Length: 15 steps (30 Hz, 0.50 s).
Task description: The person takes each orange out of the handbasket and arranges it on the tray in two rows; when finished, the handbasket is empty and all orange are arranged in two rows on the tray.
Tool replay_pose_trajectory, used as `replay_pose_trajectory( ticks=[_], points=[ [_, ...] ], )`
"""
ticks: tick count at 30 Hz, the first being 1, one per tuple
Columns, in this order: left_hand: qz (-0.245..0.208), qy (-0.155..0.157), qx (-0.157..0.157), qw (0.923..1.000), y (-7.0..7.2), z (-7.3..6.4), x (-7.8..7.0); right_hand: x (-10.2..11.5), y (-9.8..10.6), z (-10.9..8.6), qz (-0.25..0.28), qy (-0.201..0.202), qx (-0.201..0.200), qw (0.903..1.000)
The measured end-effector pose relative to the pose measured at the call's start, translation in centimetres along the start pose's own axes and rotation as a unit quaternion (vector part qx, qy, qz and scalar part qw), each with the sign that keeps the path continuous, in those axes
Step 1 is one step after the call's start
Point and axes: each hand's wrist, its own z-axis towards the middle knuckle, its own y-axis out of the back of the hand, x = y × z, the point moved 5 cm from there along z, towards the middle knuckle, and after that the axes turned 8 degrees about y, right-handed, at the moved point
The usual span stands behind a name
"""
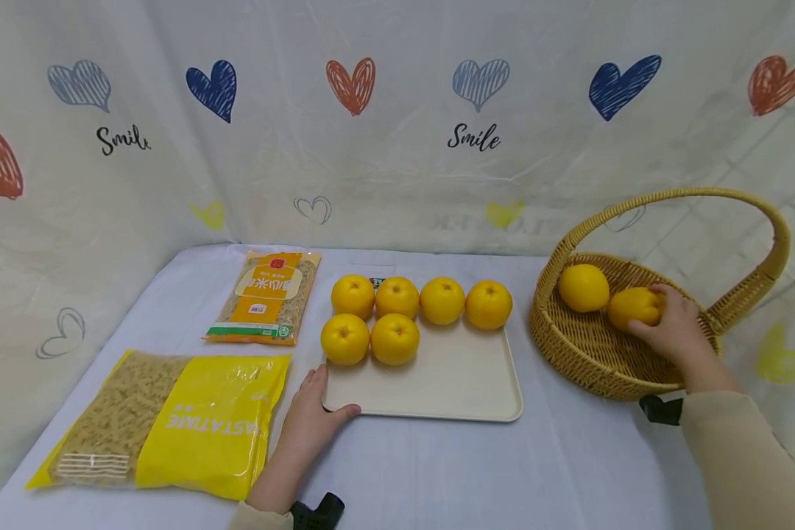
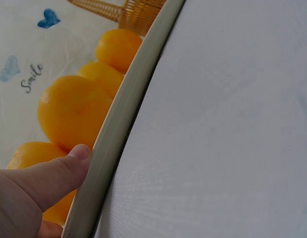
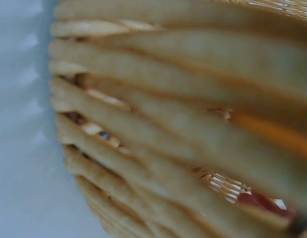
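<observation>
In the head view, my right hand (image 1: 679, 327) reaches into a wicker basket (image 1: 596, 375) and grips a lumpy yellow fruit, like a bell pepper (image 1: 632, 308). Beside that lies a round orange (image 1: 584, 288). My left hand (image 1: 311, 412) rests at the near left corner of a cream tray (image 1: 450, 386), thumb along the front rim and fingers by the left side. Several oranges (image 1: 394, 339) sit in the tray, along its back and left. In the left wrist view the thumb (image 2: 59, 176) touches the rim. Basket weave (image 3: 143, 99) fills most of the right wrist view, hiding the right hand's grip.
A yellow pasta bag (image 1: 205, 423) lies left of the left hand. Behind it is a smaller orange-labelled grain packet (image 1: 265, 298). The basket's tall arched handle (image 1: 676, 193) rises over the right side. A heart-printed cloth (image 1: 397, 169) hangs behind the white-covered table (image 1: 464, 471).
</observation>
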Motion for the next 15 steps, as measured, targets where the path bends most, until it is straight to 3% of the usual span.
replay_pose_trajectory(
  ticks=[10, 15],
  points=[
    [-0.001, 0.0, 0.003, 1.0, 0.2, -0.1, -0.1, 2.3, 2.4, -1.9, 0.05, 0.013, -0.101, 0.9935],
    [-0.006, 0.006, 0.003, 1.0, 0.2, -0.1, -0.2, 4.6, 3.0, -3.4, 0.077, 0.03, -0.112, 0.9903]
  ],
)
